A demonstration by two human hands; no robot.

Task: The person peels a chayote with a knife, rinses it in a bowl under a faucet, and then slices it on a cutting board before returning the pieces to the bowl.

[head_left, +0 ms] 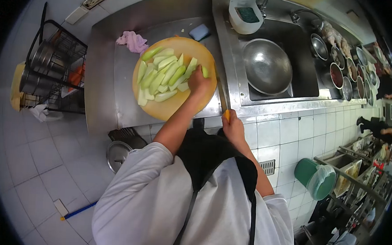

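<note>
On the round yellow cutting board (167, 112) lie several pale green wedges of what looks like squash (165, 74), some with rind showing. My left hand (199, 82) is over the board's right side, its fingers closed around a squash piece (205, 72) whose green end sticks out. The fingertips are partly hidden from above. Beside the board's right edge, my right hand (235, 125) grips the yellow handle of a knife (223, 95). Its blade points away from me, apart from the wedges.
A pink cloth (133, 42) and a blue sponge (199, 32) lie behind the board on the steel counter (122, 92). Right of it, a sink holds a large metal bowl (267, 66). Several smaller bowls stand farther right. A wire rack (57, 71) is at left, a green bin (311, 173) on the floor.
</note>
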